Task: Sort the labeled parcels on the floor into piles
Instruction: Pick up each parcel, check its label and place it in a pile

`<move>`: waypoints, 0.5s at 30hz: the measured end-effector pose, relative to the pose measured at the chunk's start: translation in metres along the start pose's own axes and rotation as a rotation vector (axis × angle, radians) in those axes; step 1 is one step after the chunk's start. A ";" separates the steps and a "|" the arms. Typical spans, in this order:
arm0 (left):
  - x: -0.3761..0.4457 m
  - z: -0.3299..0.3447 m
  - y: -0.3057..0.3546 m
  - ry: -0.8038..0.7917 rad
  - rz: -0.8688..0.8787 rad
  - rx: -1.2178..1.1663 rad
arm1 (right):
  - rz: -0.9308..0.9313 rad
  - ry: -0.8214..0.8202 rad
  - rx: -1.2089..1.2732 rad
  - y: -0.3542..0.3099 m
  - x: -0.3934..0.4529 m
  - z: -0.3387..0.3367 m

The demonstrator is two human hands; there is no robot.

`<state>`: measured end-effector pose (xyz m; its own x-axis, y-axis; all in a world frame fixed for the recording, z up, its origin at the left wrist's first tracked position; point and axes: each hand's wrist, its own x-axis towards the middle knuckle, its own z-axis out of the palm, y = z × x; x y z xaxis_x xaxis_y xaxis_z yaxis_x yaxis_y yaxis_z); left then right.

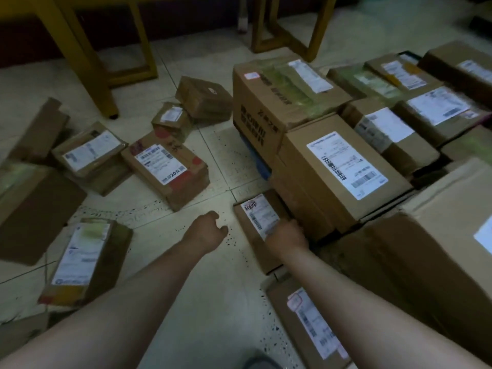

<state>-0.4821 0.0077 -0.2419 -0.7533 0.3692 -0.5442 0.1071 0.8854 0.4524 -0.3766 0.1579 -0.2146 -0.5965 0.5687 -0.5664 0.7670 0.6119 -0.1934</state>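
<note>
Right hand (288, 234) down on the near end of a flat labelled parcel (259, 230) lying on the tiled floor (186, 288), fingers over its white label and right edge; grip itself hidden behind the back of the hand, so impossible to say whether holding or merely resting. Left hand (209, 230) hovering above bare tile just left of that parcel, fingers curled into a loose fist, holding nothing. Flat parcel tucked against the base of a taller labelled box (343, 169), itself part of a tight cluster of cartons filling the right side. Another flat parcel with a red-marked label (308, 323) near right, under the right forearm. Scattered on the left: a red-taped parcel (166, 167) and a long parcel (85, 262). Yellow table legs (87, 49) at the far side.
</note>
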 end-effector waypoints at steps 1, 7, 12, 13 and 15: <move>0.007 0.003 0.001 0.001 0.028 0.007 | 0.014 0.016 0.008 0.008 0.002 0.009; 0.053 0.026 0.030 -0.071 0.141 -0.014 | 0.119 -0.009 0.030 0.026 0.010 0.040; 0.075 0.037 0.043 -0.215 0.043 -0.217 | 0.117 -0.020 0.055 0.034 0.014 0.032; 0.076 0.038 0.040 -0.169 0.020 -0.210 | 0.142 -0.010 0.076 0.031 0.012 0.029; 0.073 0.033 0.035 -0.020 0.015 -0.192 | 0.187 -0.010 0.203 0.021 0.010 0.023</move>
<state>-0.5120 0.0747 -0.2892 -0.7391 0.3896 -0.5495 -0.0086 0.8103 0.5860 -0.3607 0.1641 -0.2425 -0.4383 0.6552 -0.6153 0.8959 0.3737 -0.2403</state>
